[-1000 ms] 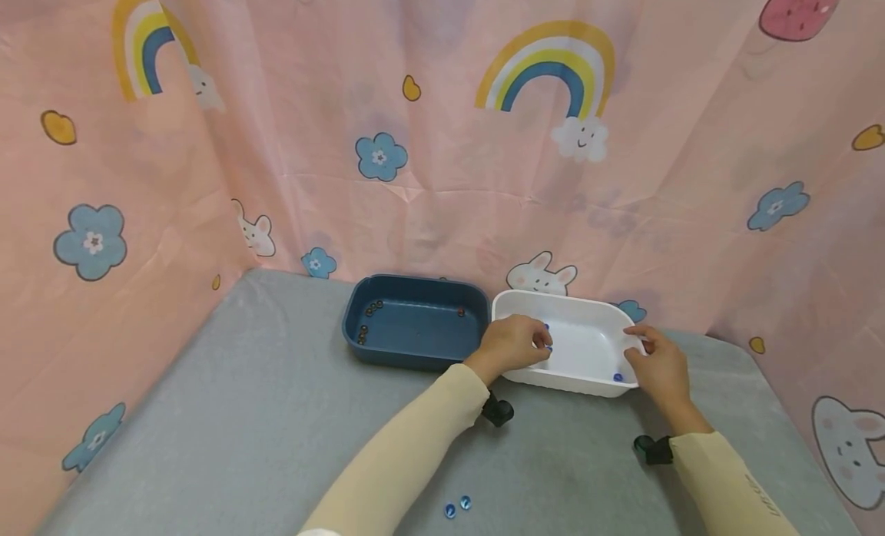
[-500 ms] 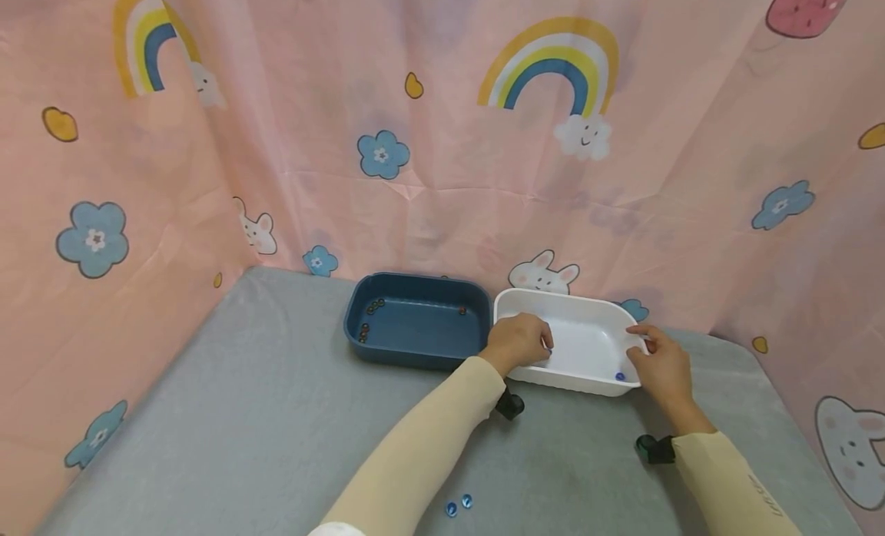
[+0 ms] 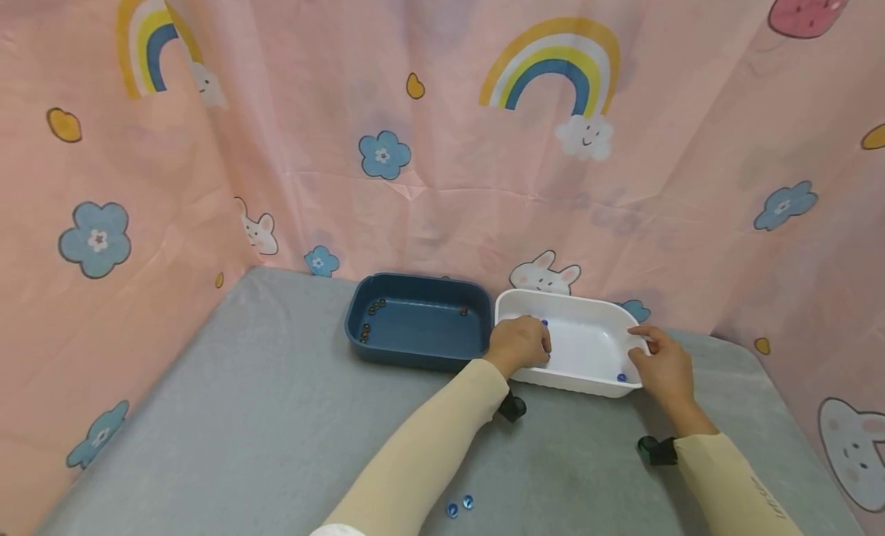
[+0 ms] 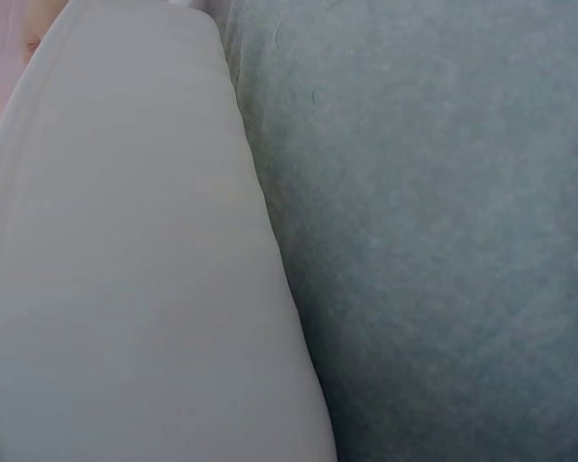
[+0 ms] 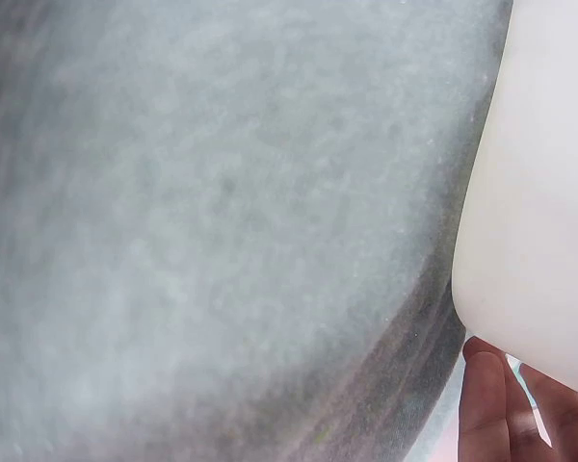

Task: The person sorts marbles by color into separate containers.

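In the head view my left hand reaches over the left end of a white plastic tray. Its fingers are curled down and pinch a small blue marble, mostly hidden at the fingertips. Just beyond the hand lies another blue marble, and one more blue marble sits in the tray's front right corner. My right hand grips the tray's right end, thumb and fingers at the rim. In the right wrist view, fingers show against the tray's outer wall. The left wrist view holds mainly the white tray wall.
A dark blue tray stands against the white tray's left side, with several brownish marbles and a reddish one inside. Two blue marbles lie on the grey cloth near the front. A pink printed curtain hangs behind.
The left hand has shifted slightly right and lower in the white tray, its fingers turning more downward. The right hand keeps its place at the rim. Both trays stay put.
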